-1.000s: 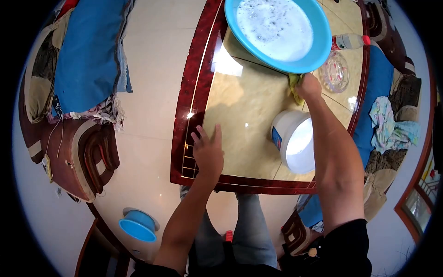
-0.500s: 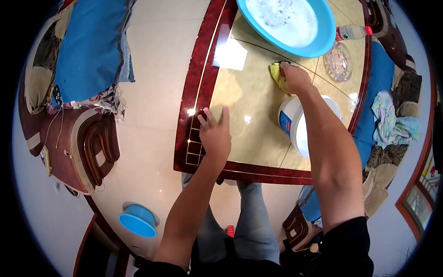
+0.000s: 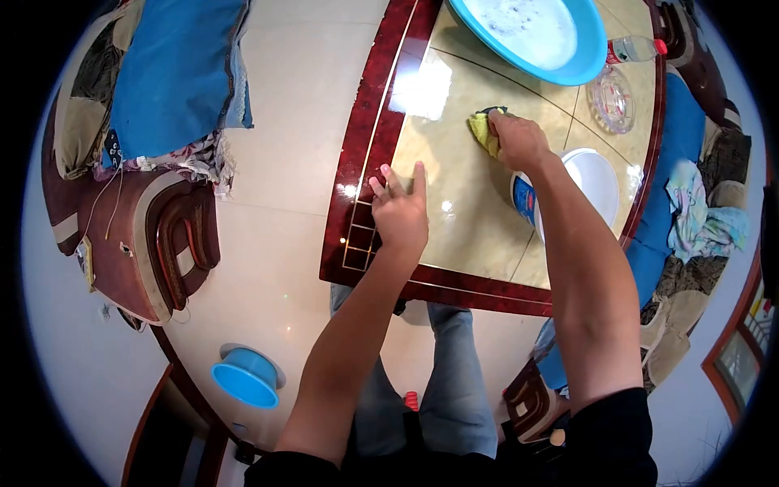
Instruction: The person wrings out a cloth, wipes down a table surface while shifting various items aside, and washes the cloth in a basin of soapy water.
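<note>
My right hand (image 3: pixel 520 141) grips a yellow cloth (image 3: pixel 484 133) with a dark edge against the glossy tan tabletop (image 3: pixel 466 195). Fingers apart, my left hand (image 3: pixel 400 213) rests near the table's dark red border (image 3: pixel 345 213) and holds nothing. Under my right forearm stands a white bucket (image 3: pixel 595 185) with a blue label, partly covered by the arm. Beyond the cloth is a blue basin (image 3: pixel 597 49) of sudsy water, cut off by the top of the view.
Right of the basin are a clear glass ashtray (image 3: pixel 612 99) and a red-capped bottle (image 3: pixel 637 49) lying on its side. Sofas with blue covers (image 3: pixel 174 77) flank the table. Another blue basin (image 3: pixel 246 377) sits on the floor at lower left.
The whole view has shifted, so the table appears further right and slightly higher. Relative to the tabletop, my right hand and the cloth have moved left, toward the red border. My left hand stays put.
</note>
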A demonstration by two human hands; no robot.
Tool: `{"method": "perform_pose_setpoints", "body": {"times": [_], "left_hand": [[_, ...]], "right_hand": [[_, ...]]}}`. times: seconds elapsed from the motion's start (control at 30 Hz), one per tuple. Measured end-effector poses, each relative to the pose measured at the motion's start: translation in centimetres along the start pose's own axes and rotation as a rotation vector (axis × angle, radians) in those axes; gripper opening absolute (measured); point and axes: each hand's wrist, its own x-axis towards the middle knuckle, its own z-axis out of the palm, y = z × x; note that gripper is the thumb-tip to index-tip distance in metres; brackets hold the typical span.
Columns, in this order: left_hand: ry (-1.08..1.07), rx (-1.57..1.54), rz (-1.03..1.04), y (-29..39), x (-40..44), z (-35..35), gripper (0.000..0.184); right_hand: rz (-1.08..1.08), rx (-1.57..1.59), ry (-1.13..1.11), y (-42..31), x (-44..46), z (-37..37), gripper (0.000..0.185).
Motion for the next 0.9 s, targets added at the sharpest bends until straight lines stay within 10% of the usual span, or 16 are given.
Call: {"method": "perform_pose_setpoints", "body": {"times": [0.53, 0.9], "left_hand": [[-0.041, -0.62, 0.23, -8.9, -1.2, -4.0, 0.06], [0.004, -0.429, 0.385, -11.6, -7.5, -4.4, 0.056]], "right_hand": [[0.215, 0.158, -0.002, -8.2, -6.3, 4.0, 0.037], [0.351, 0.24, 0.11, -13.3, -10.5, 7.6, 0.047]]}}
